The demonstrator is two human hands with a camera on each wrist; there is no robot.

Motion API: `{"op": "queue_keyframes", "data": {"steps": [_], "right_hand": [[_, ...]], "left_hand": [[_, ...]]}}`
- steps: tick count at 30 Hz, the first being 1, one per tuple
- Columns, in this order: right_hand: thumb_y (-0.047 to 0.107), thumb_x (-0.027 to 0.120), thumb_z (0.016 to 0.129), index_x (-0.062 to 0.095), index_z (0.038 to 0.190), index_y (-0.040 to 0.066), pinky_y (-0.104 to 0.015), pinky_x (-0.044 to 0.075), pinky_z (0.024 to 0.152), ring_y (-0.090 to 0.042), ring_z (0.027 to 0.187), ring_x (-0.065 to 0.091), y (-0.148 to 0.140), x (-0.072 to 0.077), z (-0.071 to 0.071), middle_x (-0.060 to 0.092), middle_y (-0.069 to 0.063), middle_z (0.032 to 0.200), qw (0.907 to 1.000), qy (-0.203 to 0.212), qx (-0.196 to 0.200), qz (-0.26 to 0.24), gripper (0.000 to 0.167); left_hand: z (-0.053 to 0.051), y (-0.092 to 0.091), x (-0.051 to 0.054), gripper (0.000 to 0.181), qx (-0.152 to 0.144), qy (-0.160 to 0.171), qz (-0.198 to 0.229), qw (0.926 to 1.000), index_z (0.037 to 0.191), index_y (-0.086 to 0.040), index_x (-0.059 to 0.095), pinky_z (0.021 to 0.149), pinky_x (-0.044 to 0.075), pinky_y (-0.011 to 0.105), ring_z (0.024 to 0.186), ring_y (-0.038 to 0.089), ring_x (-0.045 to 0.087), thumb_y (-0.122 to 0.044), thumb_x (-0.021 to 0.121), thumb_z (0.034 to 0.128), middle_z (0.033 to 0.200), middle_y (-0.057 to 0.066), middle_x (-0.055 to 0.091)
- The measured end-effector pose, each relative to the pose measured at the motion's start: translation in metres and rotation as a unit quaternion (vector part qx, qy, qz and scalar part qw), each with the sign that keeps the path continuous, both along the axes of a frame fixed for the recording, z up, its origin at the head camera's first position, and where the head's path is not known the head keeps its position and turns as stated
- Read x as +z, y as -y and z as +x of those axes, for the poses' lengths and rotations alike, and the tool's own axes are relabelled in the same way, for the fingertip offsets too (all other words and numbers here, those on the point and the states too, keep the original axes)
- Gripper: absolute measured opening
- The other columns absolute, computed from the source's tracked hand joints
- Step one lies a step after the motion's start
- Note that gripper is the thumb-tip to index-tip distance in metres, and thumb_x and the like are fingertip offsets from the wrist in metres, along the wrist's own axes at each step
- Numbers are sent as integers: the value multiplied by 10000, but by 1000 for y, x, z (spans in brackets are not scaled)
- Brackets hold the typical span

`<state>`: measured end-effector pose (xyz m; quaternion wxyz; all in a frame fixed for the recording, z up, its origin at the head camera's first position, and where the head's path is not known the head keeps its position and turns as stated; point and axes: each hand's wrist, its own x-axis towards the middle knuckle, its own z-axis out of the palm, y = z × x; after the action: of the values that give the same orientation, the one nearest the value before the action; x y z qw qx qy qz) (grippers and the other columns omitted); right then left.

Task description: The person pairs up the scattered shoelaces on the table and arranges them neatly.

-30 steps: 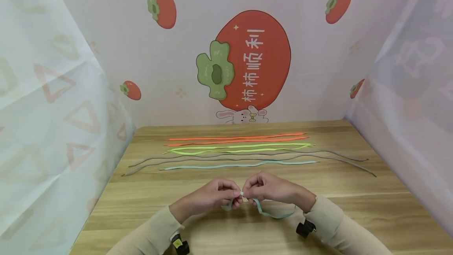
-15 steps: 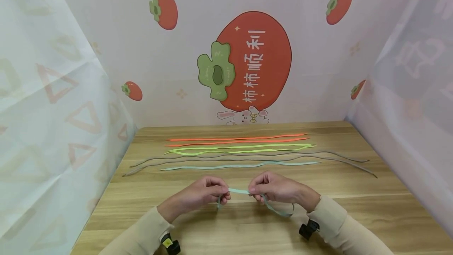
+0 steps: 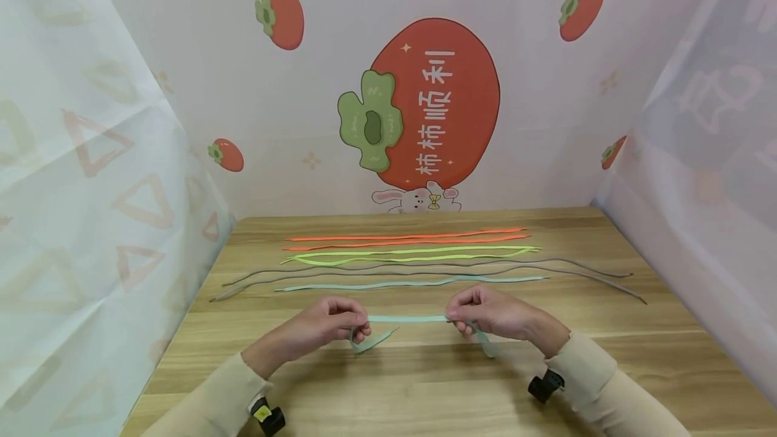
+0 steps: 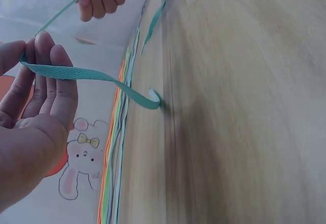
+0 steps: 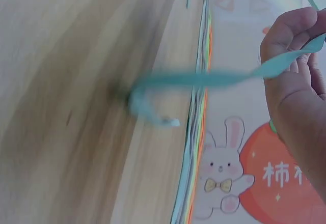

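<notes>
A flat light-teal shoelace (image 3: 407,319) is stretched level between both hands, above the table's near part. My left hand (image 3: 324,329) pinches it between thumb and fingers; in the left wrist view its loose end (image 4: 76,73) crosses the fingers and hangs down with a curl at the tip. My right hand (image 3: 498,314) pinches the shoelace on the other side. From there a second loose end (image 5: 204,79) droops, blurred in the right wrist view, towards the table. Just beyond the hands, a matching teal shoelace (image 3: 413,284) lies straight across the wood.
Farther back on the wooden table (image 3: 400,396) lie two grey-brown shoelaces (image 3: 564,268), yellow-green shoelaces (image 3: 413,250) and two orange shoelaces (image 3: 400,238), all roughly parallel. A printed cloth backdrop (image 3: 291,100) stands behind, with cloth sides at left and right.
Both hands have moved apart, left hand leftward and right hand rightward, and slightly away from the body. The short stretch of shoelace between them has become a longer, taut span.
</notes>
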<state>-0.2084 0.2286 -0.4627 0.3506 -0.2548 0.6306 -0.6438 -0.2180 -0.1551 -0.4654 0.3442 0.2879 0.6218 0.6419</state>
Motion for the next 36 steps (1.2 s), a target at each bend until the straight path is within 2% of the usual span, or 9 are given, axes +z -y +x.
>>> {"op": "queue_keyframes", "data": {"steps": [9, 16, 20, 24, 29, 36], "right_hand": [[146, 549, 1111, 725, 1048, 93, -203, 491, 710, -34, 764, 569, -28, -4, -6, 626, 82, 869, 9990, -93, -252, 356, 195], [136, 548, 1110, 733, 1031, 104, -197, 508, 712, -18, 769, 582, -47, -4, -8, 630, 90, 879, 9986, -25, -319, 415, 204], [139, 556, 1107, 734, 1028, 106, -194, 523, 725, -19, 768, 584, -57, -3, -8, 632, 90, 872, 9983, 8, -411, 417, 198], [131, 545, 1109, 739, 1026, 101, -190, 507, 721, -21, 771, 590, -66, -3, -8, 634, 85, 873, 9977, -48, -454, 494, 213], [122, 536, 1112, 742, 1047, 102, -182, 530, 725, -10, 779, 598, -81, -4, -8, 642, 95, 887, 9975, 6, -463, 542, 217], [84, 494, 1121, 728, 1067, 91, -198, 530, 731, -3, 787, 612, -104, -7, -7, 657, 103, 896, 9977, -123, -417, 525, 240]], "left_hand": [[-5, 22, 6, 200, 130, -283, -398, 9987, 1098, -18, 704, 873, 592, 288, 939, 117, 673, -167, 572, 1101, 1032, 4, 713], [-6, 38, 4, 207, 222, -338, -484, 9980, 1088, 3, 700, 870, 598, 301, 925, 119, 677, -161, 574, 1099, 1034, 40, 715], [-8, 47, 3, 192, 348, -316, -560, 9973, 1094, -19, 705, 882, 598, 314, 936, 109, 674, -161, 576, 1097, 1040, 18, 715], [-8, 57, 2, 190, 452, -312, -584, 9968, 1104, -27, 704, 901, 597, 344, 945, 111, 671, -167, 576, 1098, 1047, 2, 717], [-9, 67, 2, 213, 472, -347, -458, 9972, 1131, 25, 685, 913, 599, 337, 955, 106, 676, -139, 552, 1104, 1047, -12, 719], [-8, 80, 2, 197, 472, -351, -476, 9971, 1111, -16, 700, 919, 597, 350, 958, 107, 676, -124, 535, 1110, 1052, 9, 717]]}}
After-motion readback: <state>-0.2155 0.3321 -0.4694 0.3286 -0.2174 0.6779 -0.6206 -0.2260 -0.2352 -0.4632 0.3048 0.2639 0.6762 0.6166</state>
